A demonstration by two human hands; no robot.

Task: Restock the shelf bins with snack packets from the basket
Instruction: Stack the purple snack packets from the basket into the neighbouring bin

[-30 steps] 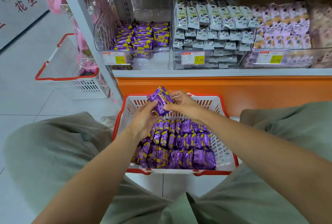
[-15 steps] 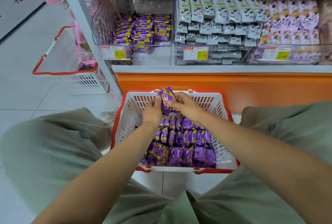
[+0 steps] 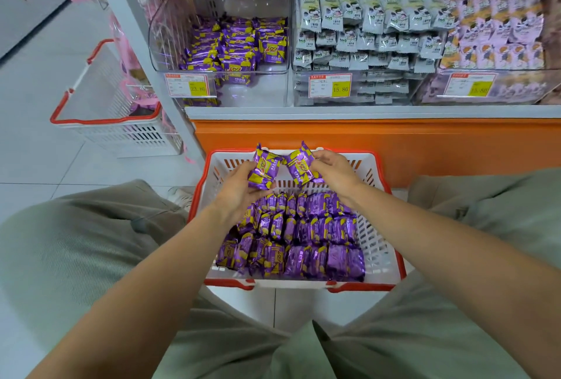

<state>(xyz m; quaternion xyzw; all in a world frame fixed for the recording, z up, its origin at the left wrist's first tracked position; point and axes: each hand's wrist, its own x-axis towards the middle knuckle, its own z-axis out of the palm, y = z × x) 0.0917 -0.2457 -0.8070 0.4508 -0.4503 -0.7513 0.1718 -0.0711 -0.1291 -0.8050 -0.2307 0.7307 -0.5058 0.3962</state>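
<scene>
Change: the bundle both hands shared half a second ago is now split, one packet each.
Left hand [image 3: 239, 193]: fingers curled round a purple packet [image 3: 263, 170].
Right hand [image 3: 337, 175]: fingertips pinching a second packet [image 3: 301, 167], just beside the first.
Basket [image 3: 226, 283]: beneath the fingers, many packets left.
Bin [image 3: 258, 93]: above and beyond the fingers, part-filled.
Meaning: probably ready to lift both to the bin.

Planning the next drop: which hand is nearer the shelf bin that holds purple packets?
Left. The left hand is below the bin, under its right half; the right hand is below and past its right edge. Each holds a packet.
</scene>
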